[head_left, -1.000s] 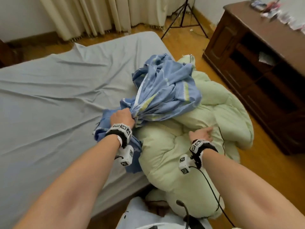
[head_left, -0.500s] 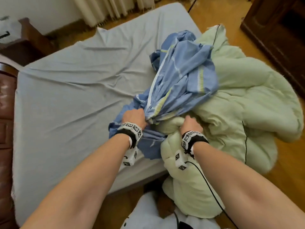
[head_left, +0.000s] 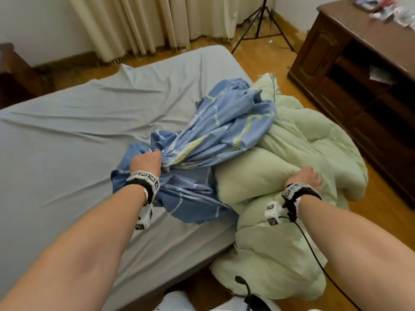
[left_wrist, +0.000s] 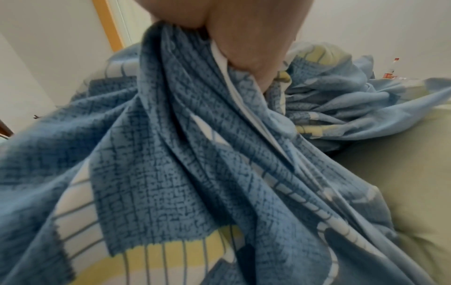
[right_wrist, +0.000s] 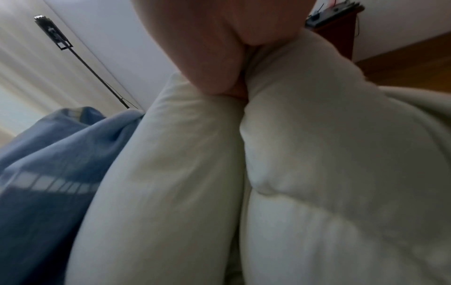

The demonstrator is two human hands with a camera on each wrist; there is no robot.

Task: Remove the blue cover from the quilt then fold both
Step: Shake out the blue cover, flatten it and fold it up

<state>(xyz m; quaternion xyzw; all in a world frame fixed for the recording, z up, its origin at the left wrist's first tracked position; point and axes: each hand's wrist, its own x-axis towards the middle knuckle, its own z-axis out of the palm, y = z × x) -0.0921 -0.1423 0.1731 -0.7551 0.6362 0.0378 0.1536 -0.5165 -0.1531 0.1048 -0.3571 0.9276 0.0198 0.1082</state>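
Observation:
The blue patterned cover (head_left: 224,129) lies bunched on the bed's right side, stretched taut toward my left hand (head_left: 146,161), which grips a gathered handful of it. In the left wrist view the cover (left_wrist: 195,173) hangs in folds from my left hand (left_wrist: 244,48). The pale green quilt (head_left: 303,149) is heaped over the bed's right edge and hangs down to the floor. My right hand (head_left: 305,179) grips a thick fold of it; the right wrist view shows my right hand (right_wrist: 231,57) pinching the quilt (right_wrist: 317,154). Part of the cover still lies over the quilt's far end.
The grey sheeted bed (head_left: 67,142) stretches to the left. A dark wooden cabinet (head_left: 359,86) stands at the right across a strip of wood floor. A tripod (head_left: 262,25) and curtains (head_left: 146,23) are at the back wall.
My hands have moved apart: the left one has drawn the cover leftward, the right has shifted right along the quilt. More green quilt now shows between them.

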